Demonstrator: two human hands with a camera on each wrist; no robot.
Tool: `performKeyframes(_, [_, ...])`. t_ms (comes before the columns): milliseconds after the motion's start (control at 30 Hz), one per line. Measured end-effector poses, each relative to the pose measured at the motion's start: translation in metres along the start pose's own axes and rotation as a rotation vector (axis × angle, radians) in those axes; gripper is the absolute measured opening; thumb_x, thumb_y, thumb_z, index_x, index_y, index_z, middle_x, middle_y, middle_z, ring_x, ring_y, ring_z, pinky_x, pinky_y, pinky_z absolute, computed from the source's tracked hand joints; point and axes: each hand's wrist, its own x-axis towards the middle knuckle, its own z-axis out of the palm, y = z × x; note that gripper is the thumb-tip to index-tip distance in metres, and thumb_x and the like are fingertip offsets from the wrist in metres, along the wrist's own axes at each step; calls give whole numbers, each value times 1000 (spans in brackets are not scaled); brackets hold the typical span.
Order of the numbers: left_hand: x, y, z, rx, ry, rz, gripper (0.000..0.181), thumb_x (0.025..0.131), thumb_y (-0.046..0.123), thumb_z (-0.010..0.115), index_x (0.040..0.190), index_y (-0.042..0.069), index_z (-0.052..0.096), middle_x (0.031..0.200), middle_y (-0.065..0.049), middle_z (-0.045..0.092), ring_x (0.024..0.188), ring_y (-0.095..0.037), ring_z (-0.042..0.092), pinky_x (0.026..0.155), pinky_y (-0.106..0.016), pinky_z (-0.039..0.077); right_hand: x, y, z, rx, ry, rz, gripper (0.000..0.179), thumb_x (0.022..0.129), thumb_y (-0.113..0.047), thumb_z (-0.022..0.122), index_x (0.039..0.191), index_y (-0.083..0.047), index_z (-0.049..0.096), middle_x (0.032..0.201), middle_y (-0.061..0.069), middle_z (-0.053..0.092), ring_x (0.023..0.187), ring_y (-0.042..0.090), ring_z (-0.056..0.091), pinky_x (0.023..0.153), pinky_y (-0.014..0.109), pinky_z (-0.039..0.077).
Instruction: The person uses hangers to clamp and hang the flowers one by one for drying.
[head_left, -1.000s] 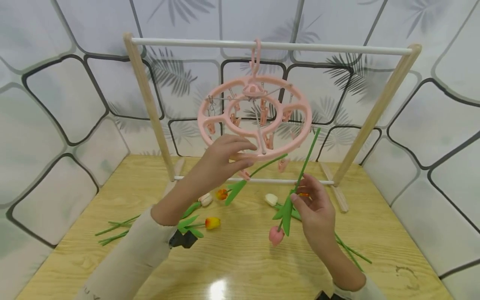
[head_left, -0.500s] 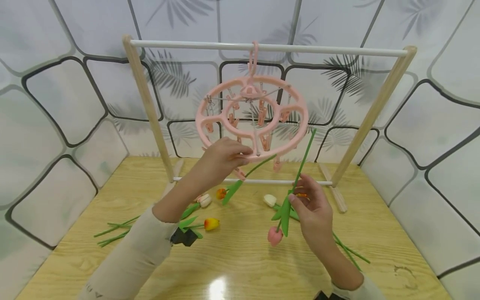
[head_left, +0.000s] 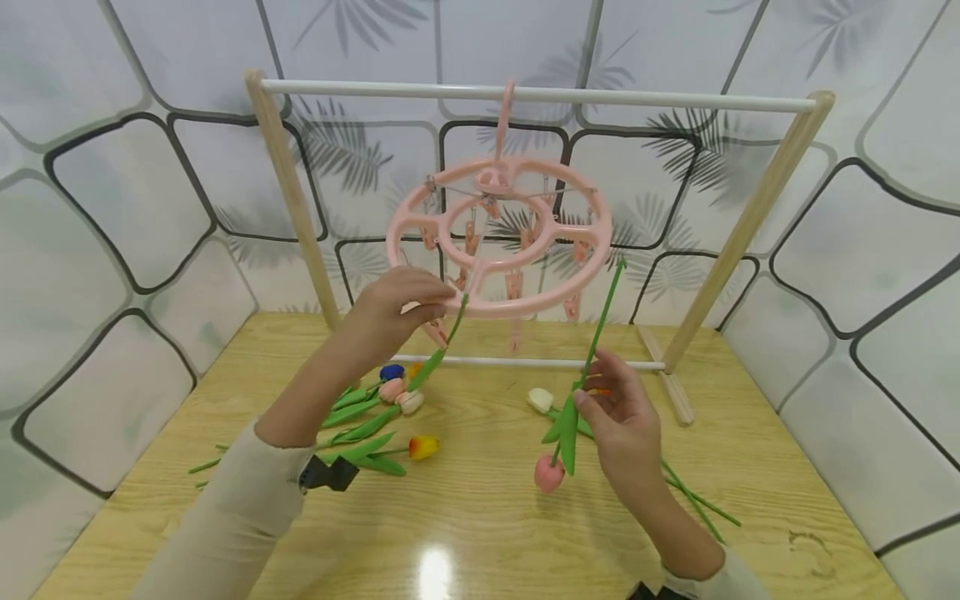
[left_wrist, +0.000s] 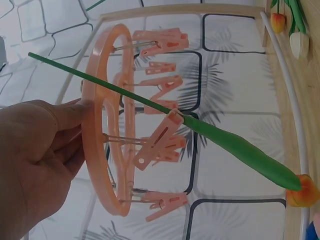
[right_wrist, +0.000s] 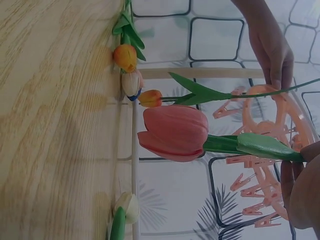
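Observation:
A pink round clip hanger with several dangling clothespins hangs by its hook. My left hand grips the near-left part of its rim between thumb and fingers. In the left wrist view, one clothespin clamps the stem of an orange tulip, just above its leaf; the stem slants up past the rim and the bloom points down. Lower right of the hanger, my right hand pinches a pink tulip by stem and leaf. Its bloom is down and its stem points up; the bloom shows large in the right wrist view.
The hanger's hook sits on a white rail between wooden posts. On the wooden table, tulips lie at left, including a yellow-red one and a blue one. A white tulip lies near the right hand.
My left hand has moved left with the rim, turning the hanger, and the clipped orange tulip has swung left with it. The right hand and pink tulip have hardly moved.

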Motion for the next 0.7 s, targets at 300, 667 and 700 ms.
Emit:
performKeyframes(300, [-3, -18, -12, 13, 31, -25, 30, 91, 3, 71, 121, 7, 73, 125, -9, 69, 124, -28, 58, 107, -45, 46, 2, 5, -1, 10, -21, -26, 53, 92, 13, 63, 142, 2, 49, 116, 8, 57, 103, 13, 60, 87, 17, 53])
performKeyframes(667, [-4, -23, -18, 14, 1, -94, 37, 93, 0, 68, 129, 9, 69, 136, -10, 64, 132, -29, 53, 111, -50, 43, 4, 7, -1, 28, -30, -43, 52, 92, 13, 62, 142, 4, 49, 115, 10, 56, 104, 13, 59, 86, 17, 53])
performKeyframes(700, [-5, -22, -19, 9, 3, -113, 38, 94, 0, 67, 130, 11, 68, 137, -9, 62, 133, -28, 52, 111, -50, 43, 5, 8, -1, 33, -30, -47, 52, 92, 14, 62, 142, 4, 49, 115, 10, 57, 103, 13, 59, 86, 17, 53])
